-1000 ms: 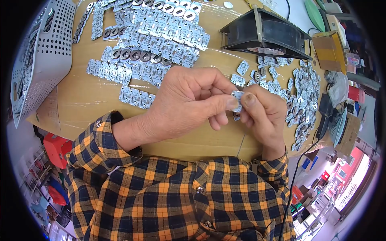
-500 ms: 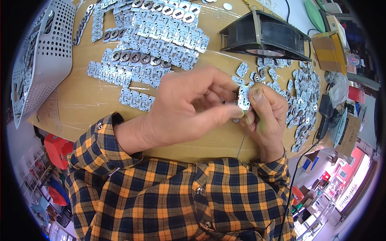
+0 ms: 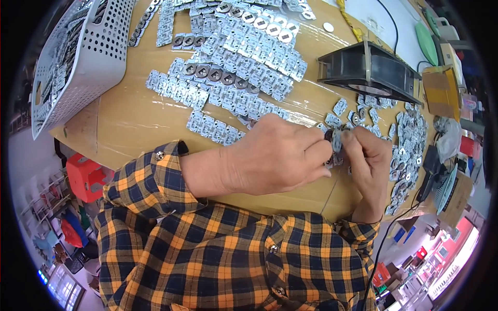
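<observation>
My right hand pinches a small silvery metal plate between thumb and fingers, over the table right of the middle. My left hand is right up against it, back of the hand upward and fingers curled closed. Whatever the left fingers hold, if anything, is hidden behind them. Beyond my left hand, similar plates lie in overlapping rows, some bearing round dark-and-silver pieces. Loose plates and round pieces form a pile to the right of my right hand.
A white perforated basket filled with metal parts stands at the left edge of the table. Far right are a black fan and a cardboard box. A black cable runs down past my right sleeve. A red stool stands lower left.
My left hand has turned over, with its fingers now curled in rather than apart. The plate in my right hand has tilted and shows less of its face. The whole view has shifted.
</observation>
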`<control>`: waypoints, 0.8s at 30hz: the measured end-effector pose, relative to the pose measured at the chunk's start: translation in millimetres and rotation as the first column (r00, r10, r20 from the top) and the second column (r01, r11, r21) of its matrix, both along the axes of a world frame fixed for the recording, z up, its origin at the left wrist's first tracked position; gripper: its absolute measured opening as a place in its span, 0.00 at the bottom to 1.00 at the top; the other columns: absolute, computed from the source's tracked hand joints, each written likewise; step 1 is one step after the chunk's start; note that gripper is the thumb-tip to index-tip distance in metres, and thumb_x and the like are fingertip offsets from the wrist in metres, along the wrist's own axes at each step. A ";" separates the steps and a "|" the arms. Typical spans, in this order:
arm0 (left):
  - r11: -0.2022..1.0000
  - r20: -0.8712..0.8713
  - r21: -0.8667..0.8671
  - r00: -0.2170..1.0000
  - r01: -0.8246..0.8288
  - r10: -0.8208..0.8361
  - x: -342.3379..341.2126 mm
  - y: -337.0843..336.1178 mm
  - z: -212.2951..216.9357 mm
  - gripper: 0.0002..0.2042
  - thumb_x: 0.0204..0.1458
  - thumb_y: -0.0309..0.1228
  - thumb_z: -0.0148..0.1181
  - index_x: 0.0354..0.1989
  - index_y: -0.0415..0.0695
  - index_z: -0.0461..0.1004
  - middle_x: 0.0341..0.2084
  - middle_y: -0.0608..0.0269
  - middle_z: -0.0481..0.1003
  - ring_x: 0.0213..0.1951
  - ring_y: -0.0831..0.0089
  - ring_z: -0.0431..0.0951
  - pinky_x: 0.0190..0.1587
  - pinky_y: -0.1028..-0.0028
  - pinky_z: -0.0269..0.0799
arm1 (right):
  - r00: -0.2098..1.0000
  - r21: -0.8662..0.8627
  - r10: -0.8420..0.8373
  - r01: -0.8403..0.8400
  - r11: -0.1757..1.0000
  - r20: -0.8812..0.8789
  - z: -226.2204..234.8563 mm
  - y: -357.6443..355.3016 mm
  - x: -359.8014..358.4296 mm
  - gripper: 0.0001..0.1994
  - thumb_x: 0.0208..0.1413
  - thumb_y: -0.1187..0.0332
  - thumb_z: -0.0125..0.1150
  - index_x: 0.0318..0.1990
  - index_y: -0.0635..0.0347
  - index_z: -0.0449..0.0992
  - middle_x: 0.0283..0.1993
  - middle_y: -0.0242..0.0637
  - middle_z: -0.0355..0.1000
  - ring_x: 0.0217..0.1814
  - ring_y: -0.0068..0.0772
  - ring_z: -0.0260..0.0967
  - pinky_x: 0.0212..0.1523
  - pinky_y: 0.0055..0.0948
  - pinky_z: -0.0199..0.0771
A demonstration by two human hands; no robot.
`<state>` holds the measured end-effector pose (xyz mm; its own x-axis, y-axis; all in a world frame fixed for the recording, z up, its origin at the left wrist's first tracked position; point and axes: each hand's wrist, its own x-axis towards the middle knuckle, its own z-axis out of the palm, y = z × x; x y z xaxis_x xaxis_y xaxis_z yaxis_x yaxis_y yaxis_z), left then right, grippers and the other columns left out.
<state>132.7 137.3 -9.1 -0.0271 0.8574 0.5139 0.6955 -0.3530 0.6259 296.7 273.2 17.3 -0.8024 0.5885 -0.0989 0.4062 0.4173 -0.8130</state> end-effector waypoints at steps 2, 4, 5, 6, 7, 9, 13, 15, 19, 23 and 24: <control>0.996 -0.106 0.083 0.994 -0.020 0.028 -14.3 3.3 5.7 0.09 0.42 0.26 0.68 0.31 0.41 0.74 0.25 0.61 0.73 0.20 0.67 0.73 0.18 0.72 0.66 | 0.998 0.043 -0.054 0.053 0.998 0.019 2.1 3.9 2.4 0.16 0.61 0.71 0.54 0.21 0.67 0.66 0.16 0.29 0.58 0.19 0.17 0.50 0.20 0.24 0.50; 0.971 -0.238 0.187 0.952 -0.152 0.195 -41.9 9.7 10.7 0.11 0.40 0.25 0.67 0.33 0.41 0.75 0.27 0.61 0.73 0.25 0.65 0.74 0.25 0.70 0.69 | 0.990 0.104 -0.141 0.138 0.985 0.026 3.2 5.1 4.5 0.16 0.63 0.69 0.52 0.22 0.66 0.67 0.18 0.27 0.60 0.21 0.15 0.51 0.22 0.22 0.51; 0.957 -0.310 0.178 0.910 -0.227 0.274 -56.7 9.3 15.0 0.12 0.39 0.24 0.67 0.35 0.41 0.75 0.29 0.61 0.74 0.30 0.63 0.75 0.30 0.68 0.71 | 0.990 0.104 -0.138 0.135 0.985 0.023 2.0 5.2 3.3 0.16 0.63 0.69 0.52 0.22 0.66 0.67 0.18 0.27 0.60 0.21 0.15 0.51 0.22 0.22 0.51; 0.957 -0.313 0.179 0.909 -0.229 0.276 -65.7 9.6 16.4 0.12 0.39 0.24 0.67 0.35 0.41 0.75 0.29 0.61 0.74 0.30 0.63 0.75 0.30 0.68 0.71 | 0.996 0.142 -0.087 0.089 0.986 -0.023 0.5 4.7 2.3 0.16 0.64 0.69 0.52 0.23 0.66 0.67 0.18 0.27 0.61 0.21 0.15 0.52 0.22 0.21 0.52; 0.944 -0.424 0.163 0.844 -0.286 0.329 -73.9 12.8 15.0 0.13 0.39 0.23 0.66 0.36 0.41 0.75 0.31 0.61 0.74 0.35 0.62 0.74 0.37 0.67 0.70 | 0.997 0.185 -0.041 0.051 0.981 -0.062 -1.2 4.9 1.0 0.16 0.64 0.69 0.51 0.23 0.66 0.68 0.18 0.28 0.62 0.21 0.15 0.54 0.22 0.21 0.52; 0.928 -0.528 0.156 0.765 -0.338 0.368 -77.3 17.6 16.4 0.14 0.39 0.23 0.66 0.37 0.41 0.75 0.33 0.61 0.74 0.40 0.61 0.74 0.43 0.65 0.69 | 0.998 0.237 0.013 0.000 0.972 -0.055 -4.3 -1.3 -7.0 0.12 0.60 0.72 0.55 0.23 0.65 0.68 0.23 0.32 0.68 0.24 0.21 0.61 0.24 0.23 0.57; 0.952 -0.461 0.073 0.836 -0.298 0.297 -72.5 18.1 26.9 0.13 0.38 0.22 0.65 0.35 0.41 0.73 0.36 0.62 0.74 0.44 0.60 0.72 0.48 0.63 0.66 | 0.894 0.584 0.429 -0.279 0.762 -0.131 -8.9 -11.3 -29.0 0.05 0.46 0.77 0.61 0.24 0.64 0.70 0.34 0.39 0.72 0.32 0.39 0.67 0.32 0.32 0.64; 0.959 -0.452 0.077 0.848 -0.274 0.278 -76.1 21.2 21.8 0.12 0.38 0.22 0.65 0.34 0.40 0.72 0.35 0.62 0.74 0.43 0.59 0.73 0.47 0.64 0.67 | 0.895 0.625 0.445 -0.328 0.708 -0.035 -5.8 -8.5 -27.2 0.04 0.45 0.77 0.60 0.25 0.64 0.70 0.37 0.40 0.74 0.35 0.41 0.68 0.36 0.31 0.66; 0.967 -0.370 0.169 0.897 -0.191 0.242 -72.4 6.6 26.6 0.08 0.43 0.19 0.62 0.32 0.39 0.71 0.32 0.59 0.75 0.36 0.61 0.76 0.37 0.69 0.69 | 0.944 0.548 0.300 -0.178 0.817 -0.140 -1.5 -0.1 -15.8 0.04 0.50 0.77 0.59 0.27 0.66 0.71 0.34 0.40 0.74 0.34 0.37 0.69 0.36 0.31 0.67; 0.949 0.379 -0.305 0.924 0.082 0.042 -42.9 -3.5 46.1 0.04 0.52 0.19 0.60 0.33 0.38 0.72 0.25 0.63 0.76 0.24 0.77 0.75 0.26 0.80 0.66 | 0.902 -0.280 -0.104 -0.019 0.960 -0.420 3.4 -8.7 -4.4 0.09 0.61 0.73 0.53 0.30 0.68 0.72 0.29 0.39 0.74 0.30 0.28 0.69 0.34 0.27 0.68; 0.923 0.583 -0.345 0.810 0.171 0.068 -38.5 -4.4 37.1 0.04 0.54 0.21 0.59 0.37 0.37 0.73 0.22 0.68 0.76 0.21 0.85 0.72 0.25 0.84 0.64 | 0.901 -0.273 -0.106 -0.015 0.962 -0.421 3.8 -6.4 -4.4 0.09 0.61 0.73 0.53 0.30 0.68 0.72 0.29 0.39 0.74 0.30 0.28 0.69 0.34 0.27 0.68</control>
